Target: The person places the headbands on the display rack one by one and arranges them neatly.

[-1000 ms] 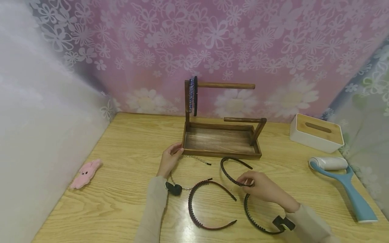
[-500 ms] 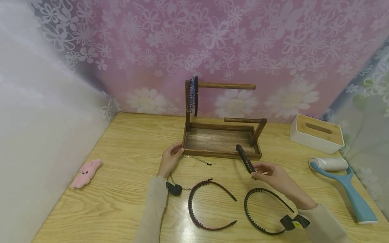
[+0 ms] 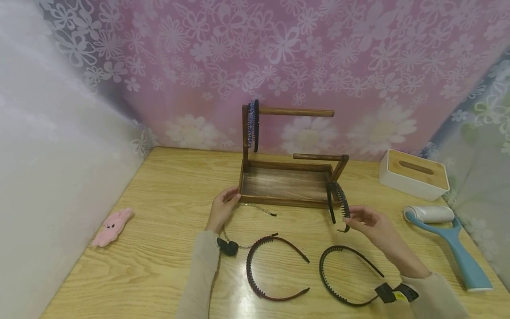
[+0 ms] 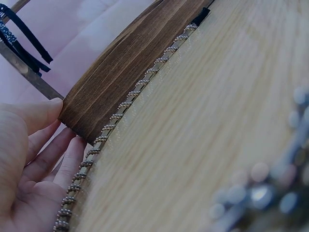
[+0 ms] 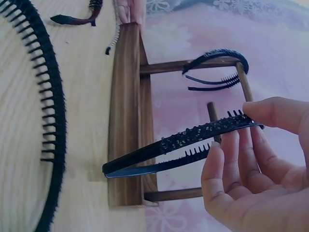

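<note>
My right hand [image 3: 376, 232] pinches a black toothed headband [image 3: 341, 199] between thumb and fingers, in front of the right end of a wooden headband stand [image 3: 287, 202]. Small glittering stones cover part of that headband [image 5: 195, 131] in the right wrist view. At the stand's front left corner, my left hand [image 3: 223, 210] grips the tray wall [image 4: 111, 82] between thumb and fingers. A blue glittery headband [image 3: 251, 128] and a black one [image 3: 256, 128] hang on the upper bar's left end. A thin beaded headband [image 4: 128, 101] lies beside the left hand.
On the table lie a dark red toothed headband [image 3: 250, 270] and a black toothed headband [image 3: 324, 281]. To the right are a tissue box [image 3: 414, 177] and a blue-handled lint roller [image 3: 462, 250]. A pink plush toy [image 3: 113, 227] lies at the left edge.
My right hand has lifted the stone-set black headband off the table, turned it upright and carried it right, up to the stand's right end. The left hand has stayed at the tray corner.
</note>
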The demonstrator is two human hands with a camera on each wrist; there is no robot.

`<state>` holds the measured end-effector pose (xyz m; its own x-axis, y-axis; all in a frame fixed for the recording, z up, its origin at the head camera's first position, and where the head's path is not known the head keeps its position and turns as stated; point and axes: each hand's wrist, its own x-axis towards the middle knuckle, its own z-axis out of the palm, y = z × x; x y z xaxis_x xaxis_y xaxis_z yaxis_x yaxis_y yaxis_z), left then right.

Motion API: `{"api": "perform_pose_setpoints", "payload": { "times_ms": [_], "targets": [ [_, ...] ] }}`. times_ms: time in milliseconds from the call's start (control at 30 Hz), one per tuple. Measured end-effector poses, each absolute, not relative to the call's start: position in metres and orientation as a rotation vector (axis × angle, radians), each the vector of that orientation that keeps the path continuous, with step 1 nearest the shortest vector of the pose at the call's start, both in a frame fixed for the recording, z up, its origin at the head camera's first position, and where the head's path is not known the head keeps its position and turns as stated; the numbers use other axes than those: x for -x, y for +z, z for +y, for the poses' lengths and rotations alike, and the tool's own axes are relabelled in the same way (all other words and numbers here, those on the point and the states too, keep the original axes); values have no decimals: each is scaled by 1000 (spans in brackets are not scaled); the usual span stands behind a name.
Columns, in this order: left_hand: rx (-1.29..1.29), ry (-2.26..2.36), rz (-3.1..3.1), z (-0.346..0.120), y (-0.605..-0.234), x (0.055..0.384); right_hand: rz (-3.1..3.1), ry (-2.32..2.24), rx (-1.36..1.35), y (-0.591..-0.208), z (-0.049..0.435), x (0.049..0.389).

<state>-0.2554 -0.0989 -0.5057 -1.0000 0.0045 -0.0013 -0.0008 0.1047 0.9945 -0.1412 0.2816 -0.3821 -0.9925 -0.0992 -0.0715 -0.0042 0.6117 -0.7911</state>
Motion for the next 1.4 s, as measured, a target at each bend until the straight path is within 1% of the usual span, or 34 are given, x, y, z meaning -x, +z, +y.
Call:
{"api": "perform_pose_setpoints", "payload": {
  "times_ms": [267,633,800,1000,1267,1400],
  "targets": [
    [8,2102,2315,-102,-506,256,2666,-1672,154,-378,296,153],
    [-21,2095,2332,-102,-508,257,2479,-1991,188,-373,302,178],
    [-19,2091,2341,-101,-507,257,2485,-2060,187,-370,303,193],
    [-28,2099,2332,-100,-506,256,2418,-2186,182,-359,297,211],
    [-19,2103,2341,-99,-506,256,2410,-2194,90,-338,280,239],
    [-11,2096,2340,-98,-506,255,2359,-2282,71,-325,270,251]
  ]
}}
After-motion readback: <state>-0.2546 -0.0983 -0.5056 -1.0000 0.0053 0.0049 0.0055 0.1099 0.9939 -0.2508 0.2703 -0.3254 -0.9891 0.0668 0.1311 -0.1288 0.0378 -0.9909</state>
